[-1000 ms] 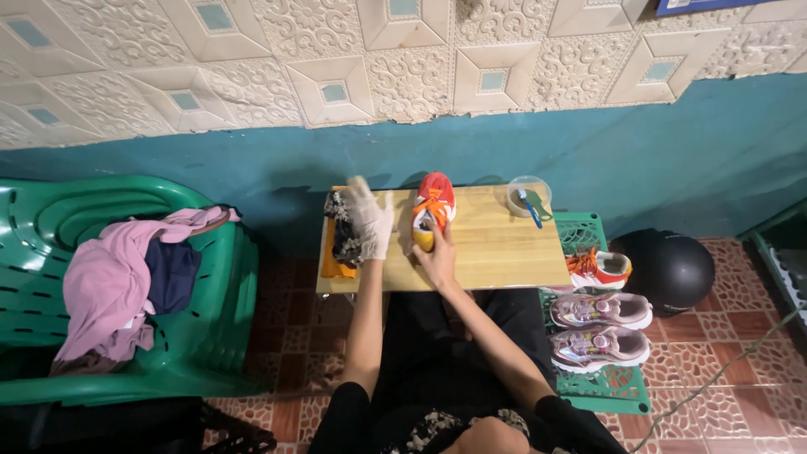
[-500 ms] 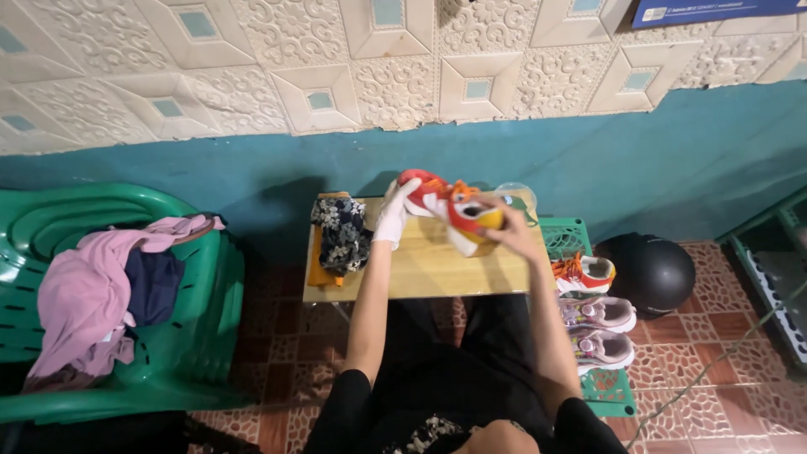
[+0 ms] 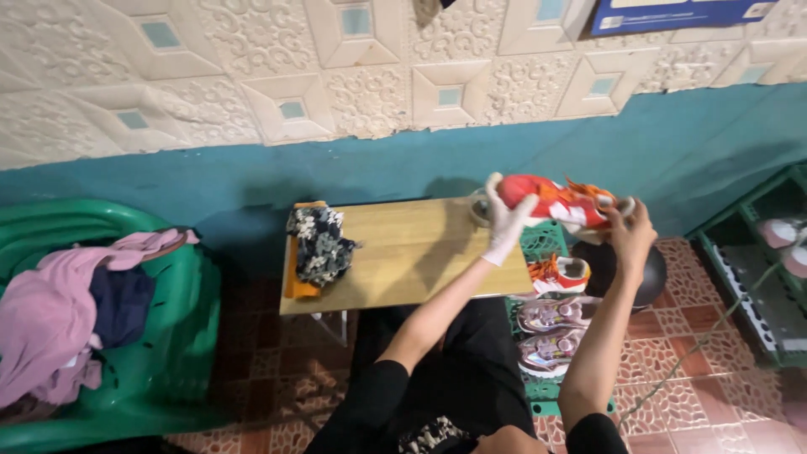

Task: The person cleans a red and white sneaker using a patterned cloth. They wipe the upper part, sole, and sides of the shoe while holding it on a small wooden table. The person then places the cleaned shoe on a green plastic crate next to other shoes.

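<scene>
I hold a red and orange sneaker in the air above the right end of a small wooden table. My left hand, in a white glove, grips its toe end. My right hand, bare, grips its heel end. The sneaker lies on its side between the two hands. A matching red and orange sneaker sits on a green crate below.
A patterned cloth lies on an orange cloth at the table's left end. A green plastic chair holds pink and dark clothes. A pair of pale purple sneakers, a black helmet and a green rack are to the right.
Both hands have carried the sneaker up off the table and to the right, past the table's right edge. The view has shifted to the right with them.
</scene>
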